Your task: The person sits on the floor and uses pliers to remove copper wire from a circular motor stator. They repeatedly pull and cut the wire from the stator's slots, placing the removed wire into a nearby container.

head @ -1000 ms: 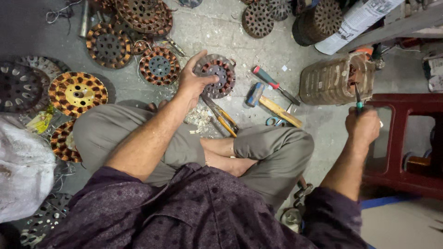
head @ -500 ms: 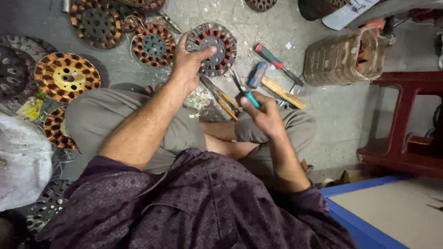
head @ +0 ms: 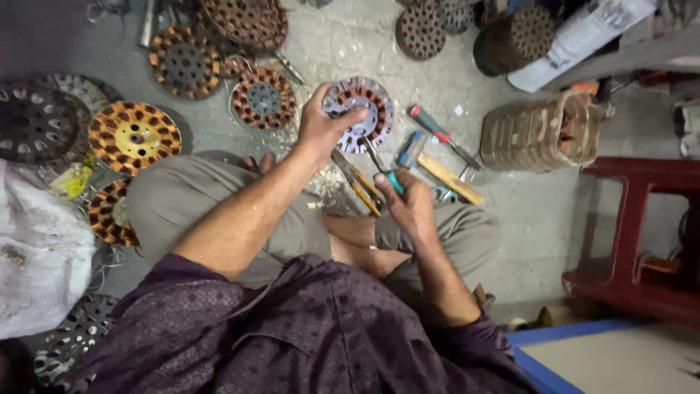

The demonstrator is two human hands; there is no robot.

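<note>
A round motor stator (head: pixel 364 113) with copper windings lies on the concrete floor in front of my crossed legs. My left hand (head: pixel 321 128) grips its near left rim. My right hand (head: pixel 410 201) holds a small teal-handled tool (head: pixel 385 169), its metal tip pointing up at the stator's lower edge. Yellow-handled pliers (head: pixel 357 182) lie on the floor between my hands.
Several other wound stators (head: pixel 133 135) lie at the left and top. A red-and-green screwdriver (head: pixel 441 135), a hammer (head: pixel 437 166), a large coil bundle (head: pixel 543 131), a red plastic stool (head: pixel 642 233) and a white sack (head: pixel 40 255) surround me.
My right hand came down from the coil bundle at the right with the teal tool and now sits just below the stator. My left hand stayed on the stator.
</note>
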